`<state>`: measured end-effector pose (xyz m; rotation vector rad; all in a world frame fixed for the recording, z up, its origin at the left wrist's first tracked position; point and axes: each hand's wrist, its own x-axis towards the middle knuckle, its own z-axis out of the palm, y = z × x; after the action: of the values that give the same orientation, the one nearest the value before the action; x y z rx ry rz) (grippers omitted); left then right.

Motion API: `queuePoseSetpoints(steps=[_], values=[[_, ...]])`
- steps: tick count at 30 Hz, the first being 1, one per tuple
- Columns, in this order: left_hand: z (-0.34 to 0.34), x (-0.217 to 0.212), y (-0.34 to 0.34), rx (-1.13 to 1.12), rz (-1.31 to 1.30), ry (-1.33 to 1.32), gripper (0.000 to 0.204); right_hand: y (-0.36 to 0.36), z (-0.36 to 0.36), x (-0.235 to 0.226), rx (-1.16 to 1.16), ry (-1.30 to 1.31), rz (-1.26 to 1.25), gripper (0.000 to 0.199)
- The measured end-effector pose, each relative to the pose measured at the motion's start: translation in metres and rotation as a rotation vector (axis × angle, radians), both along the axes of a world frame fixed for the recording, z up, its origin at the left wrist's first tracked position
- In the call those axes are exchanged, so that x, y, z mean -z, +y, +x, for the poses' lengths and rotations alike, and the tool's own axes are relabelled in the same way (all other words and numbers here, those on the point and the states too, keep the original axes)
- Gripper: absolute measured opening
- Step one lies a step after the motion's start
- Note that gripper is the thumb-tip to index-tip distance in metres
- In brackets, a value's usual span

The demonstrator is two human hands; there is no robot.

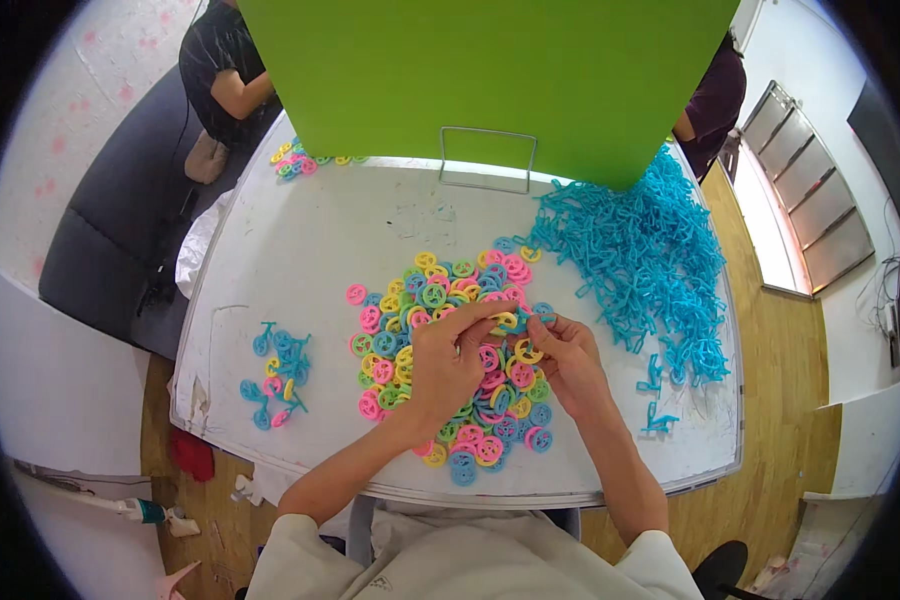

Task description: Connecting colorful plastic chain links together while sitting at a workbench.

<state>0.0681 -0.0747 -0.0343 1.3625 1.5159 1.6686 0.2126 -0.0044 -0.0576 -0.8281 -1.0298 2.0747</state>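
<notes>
Both hands meet over the wheel pile (450, 370). The left hand (448, 365) pinches a blue frame (522, 322) with a yellow wheel (505, 320) between thumb and forefinger; the right hand (570, 360) closes fingertips on the frame's other end. Left of the grip lie finished bikes (275, 375). Beyond, right, blue frames (650, 260) heap; behind stands a green board (490, 80).

A dark screen (882, 140), possibly a monitor, hangs on the right wall.
</notes>
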Motion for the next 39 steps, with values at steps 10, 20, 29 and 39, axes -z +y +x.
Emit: queuePoseSetpoints(steps=[10,20,29,39], values=[[-0.002,0.008,0.001,-0.005,-0.035,-0.002,0.025,-0.015,-0.007,-0.011,0.319,-0.353,0.549,0.009],[-0.03,-0.019,-0.035,0.015,-0.174,0.077,0.019,0.001,0.006,-0.02,-0.122,-0.292,0.843,0.016],[-0.155,0.018,-0.127,-0.755,-0.326,0.391,0.023,0.052,0.047,0.019,0.538,-1.329,1.161,0.027],[-0.077,-0.001,-0.051,-0.362,-0.182,0.645,0.02,0.052,0.044,0.006,0.731,-1.16,1.277,0.019]])
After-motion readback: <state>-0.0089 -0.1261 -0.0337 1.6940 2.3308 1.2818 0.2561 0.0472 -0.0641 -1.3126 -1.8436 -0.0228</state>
